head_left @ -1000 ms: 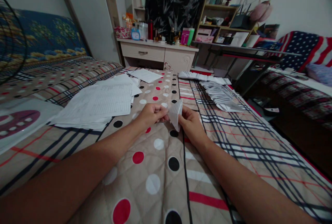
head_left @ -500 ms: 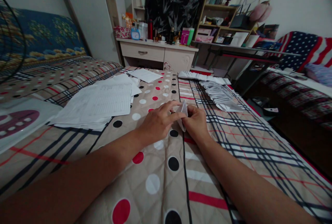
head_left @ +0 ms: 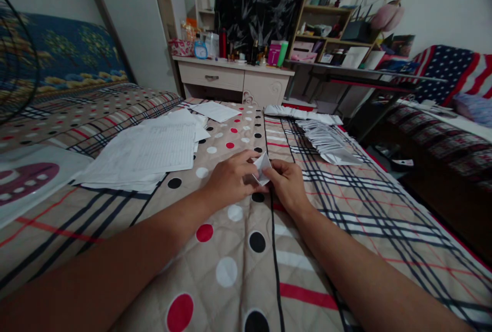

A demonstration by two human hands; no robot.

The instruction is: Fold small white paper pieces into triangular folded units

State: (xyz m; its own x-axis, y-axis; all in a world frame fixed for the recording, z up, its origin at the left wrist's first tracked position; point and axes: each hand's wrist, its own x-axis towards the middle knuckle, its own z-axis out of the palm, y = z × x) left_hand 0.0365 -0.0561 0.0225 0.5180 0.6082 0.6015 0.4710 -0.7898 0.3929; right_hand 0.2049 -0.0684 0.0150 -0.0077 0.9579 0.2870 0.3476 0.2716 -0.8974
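Between my two hands is a small folded piece of white paper point(head_left: 262, 167), its pointed top facing up and its flaps partly spread. My left hand point(head_left: 234, 177) is closed on its left side, fingers behind and thumb low in front. On the other side my right hand point(head_left: 287, 177) grips the right edge, with the thumb pressed on the front face. Some fingertips are hidden behind the paper. Both hands are just above the patterned bedspread point(head_left: 242, 250).
Left of my hands lies a stack of printed paper sheets point(head_left: 146, 150), beside a plastic bag point(head_left: 34, 178). A row of folded paper pieces point(head_left: 325, 140) lies ahead to the right. A dresser point(head_left: 226, 78) stands beyond the bed. The bed's right edge drops to a dark floor.
The folded paper has turned from nearly edge-on to showing its wider face, and shifted slightly left. My right thumb has moved onto its front. The stacks have stayed put.
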